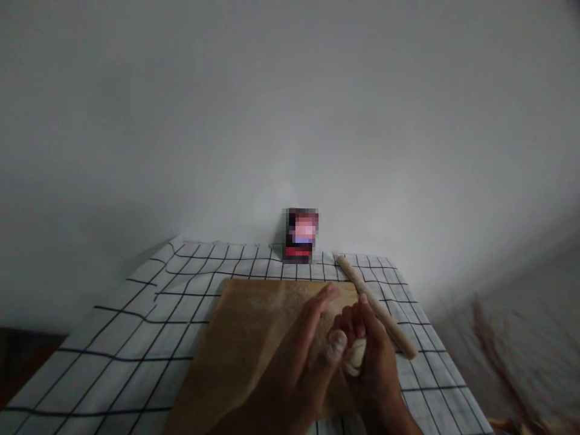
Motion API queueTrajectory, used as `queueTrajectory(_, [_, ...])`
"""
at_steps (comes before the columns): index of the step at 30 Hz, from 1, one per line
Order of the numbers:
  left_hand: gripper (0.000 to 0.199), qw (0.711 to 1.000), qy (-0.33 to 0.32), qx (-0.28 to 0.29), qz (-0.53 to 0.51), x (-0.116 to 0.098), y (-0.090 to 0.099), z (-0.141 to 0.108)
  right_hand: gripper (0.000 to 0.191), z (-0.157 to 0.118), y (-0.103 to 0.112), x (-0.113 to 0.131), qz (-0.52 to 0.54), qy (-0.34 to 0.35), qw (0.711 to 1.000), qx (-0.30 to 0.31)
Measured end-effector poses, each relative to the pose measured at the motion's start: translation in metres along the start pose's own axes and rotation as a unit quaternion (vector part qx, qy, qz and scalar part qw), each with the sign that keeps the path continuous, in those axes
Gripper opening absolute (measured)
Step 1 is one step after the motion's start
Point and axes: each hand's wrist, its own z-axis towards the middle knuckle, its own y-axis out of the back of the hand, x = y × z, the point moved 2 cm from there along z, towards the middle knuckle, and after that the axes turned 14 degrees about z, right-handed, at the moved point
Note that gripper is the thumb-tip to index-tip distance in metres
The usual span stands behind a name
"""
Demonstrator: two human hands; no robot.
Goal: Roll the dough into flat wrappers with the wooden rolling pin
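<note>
A pale lump of dough [356, 356] sits in my right hand [374, 356], with the fingers curled round it. My left hand [312, 344] is beside it, fingers stretched out and thumb apart, and whitish flour shows on the thumb tip. Both hands are above the right part of a wooden board [235, 338], which has a dusting of flour near its far side. Just right of my right hand lies a wooden rolling pin [378, 308], slanting along the board's edge.
A black-and-white checked cloth [149, 338] covers the table under the board. At the back a small blurred-out upright object [301, 237] leans near the white wall [290, 121]. Thin reddish branches [498, 362] stand beyond the table's right edge.
</note>
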Motion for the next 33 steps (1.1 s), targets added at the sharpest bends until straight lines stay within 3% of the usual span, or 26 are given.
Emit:
queueTrajectory(2, [0.072,0.986,-0.090,0.026,0.135,0.001,0.001,-0.002,0.043,-0.003,-0.006,-0.007,0.077,-0.096,0.992,0.005])
queueTrajectory(4, [0.079,0.962,-0.135,0.009,0.237,0.004,0.006,0.000,0.051,-0.009,-0.013,-0.011,0.093,-0.151,0.984,0.025])
queueTrajectory(8, [0.045,0.922,-0.164,-0.076,0.342,0.006,0.016,0.009,0.079,-0.021,-0.024,-0.013,0.017,-0.111,0.989,0.094])
queueTrajectory(11, [0.030,0.929,-0.183,-0.063,0.316,-0.004,0.018,0.007,0.080,-0.022,-0.023,-0.016,0.020,-0.106,0.985,0.135])
queueTrajectory(13, [0.028,0.947,-0.161,-0.066,0.271,-0.014,0.023,0.005,0.069,-0.013,-0.013,-0.013,0.017,-0.084,0.988,0.130])
queueTrajectory(15, [0.028,0.960,-0.109,-0.108,0.232,-0.025,0.035,0.005,0.053,0.003,0.003,0.001,-0.020,-0.017,0.997,0.077])
queueTrajectory(18, [0.024,0.969,-0.011,-0.189,0.159,-0.035,0.058,0.012,0.035,0.030,0.035,0.034,-0.066,0.070,0.995,-0.011])
queueTrajectory(20, [0.016,0.976,0.042,-0.195,0.090,-0.033,0.068,0.018,0.030,0.042,0.055,0.058,-0.100,0.116,0.987,-0.043])
queueTrajectory(23, [0.030,0.982,0.092,-0.162,0.039,-0.020,0.072,0.023,0.031,0.052,0.077,0.081,-0.262,0.161,0.950,-0.059])
queueTrajectory(26, [0.036,0.983,0.113,-0.146,0.006,-0.002,0.072,0.024,0.039,0.056,0.091,0.083,-0.471,0.163,0.865,-0.057])
queueTrajectory(30, [0.025,0.972,0.149,-0.095,-0.154,0.013,0.068,0.030,0.042,0.060,0.112,0.072,-0.633,0.162,0.757,-0.008])
queueTrajectory(33, [0.010,0.963,0.127,-0.029,-0.237,0.010,0.063,0.035,0.038,0.063,0.129,0.066,-0.680,0.159,0.714,0.042])
